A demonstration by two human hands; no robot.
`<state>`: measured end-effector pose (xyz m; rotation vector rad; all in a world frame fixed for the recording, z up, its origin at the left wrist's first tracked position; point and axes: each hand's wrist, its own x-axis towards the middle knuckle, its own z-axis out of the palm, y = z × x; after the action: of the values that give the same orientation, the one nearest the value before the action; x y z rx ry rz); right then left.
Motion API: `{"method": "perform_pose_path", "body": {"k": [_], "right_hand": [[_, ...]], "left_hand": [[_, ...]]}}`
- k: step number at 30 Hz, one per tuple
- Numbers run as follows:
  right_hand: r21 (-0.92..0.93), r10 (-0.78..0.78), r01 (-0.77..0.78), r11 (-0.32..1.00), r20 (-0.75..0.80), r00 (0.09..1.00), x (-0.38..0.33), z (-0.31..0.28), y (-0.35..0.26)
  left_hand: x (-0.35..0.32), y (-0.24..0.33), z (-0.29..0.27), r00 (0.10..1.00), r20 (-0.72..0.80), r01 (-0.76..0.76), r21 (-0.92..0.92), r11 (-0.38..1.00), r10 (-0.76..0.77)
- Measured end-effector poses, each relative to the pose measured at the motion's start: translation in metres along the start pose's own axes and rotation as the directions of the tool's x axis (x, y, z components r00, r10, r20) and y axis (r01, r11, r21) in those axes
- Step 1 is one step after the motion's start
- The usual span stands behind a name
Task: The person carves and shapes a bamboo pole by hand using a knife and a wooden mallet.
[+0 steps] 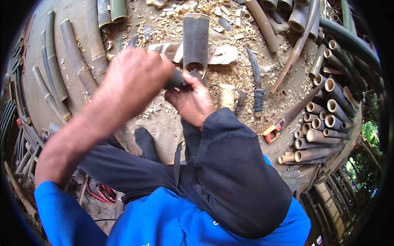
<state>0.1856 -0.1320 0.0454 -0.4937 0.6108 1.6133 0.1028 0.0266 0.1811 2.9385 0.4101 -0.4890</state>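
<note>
A dark bamboo tube (195, 39) lies propped on a pale wood block (225, 55), its cut, hollow end toward me. My right hand (192, 100) reaches round my raised knee, fingers and thumb closed at that near end, where a narrow strip juts out. My left hand (137, 76) is a fist, smeared by motion, just left of the tube. It wraps a dark-handled tool (175, 80); the handle end shows beside my right thumb, and a dark tip sticks out beyond the knuckles. Most of this tool is hidden by the fist.
Wood shavings cover the ground around the block. To the right lie a knife with a wrapped handle (256, 84), a pale wooden cylinder (226, 96) and an orange-handled saw (274, 130). Bamboo tubes (320, 137) are stacked at far right; long poles (78, 55) lie left.
</note>
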Motion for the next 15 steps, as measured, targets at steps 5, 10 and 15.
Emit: {"method": "perform_pose_path", "body": {"k": [5,10,15], "right_hand": [[-0.033,-0.039,0.033,0.999,-0.183,0.982,0.019,0.022,0.026],[-0.474,-0.103,-0.091,0.876,-0.367,0.924,-0.002,0.010,0.013],[-0.865,-0.236,-0.252,0.433,-0.379,0.895,-0.024,-0.004,-0.020]], "left_hand": [[0.010,-0.090,0.040,0.742,0.669,0.399,-0.488,0.776,0.039],[-0.050,-0.037,0.106,0.765,0.640,0.583,-0.735,0.347,0.071],[-0.068,0.093,0.121,0.725,0.673,0.674,-0.737,-0.047,-0.148]]}}
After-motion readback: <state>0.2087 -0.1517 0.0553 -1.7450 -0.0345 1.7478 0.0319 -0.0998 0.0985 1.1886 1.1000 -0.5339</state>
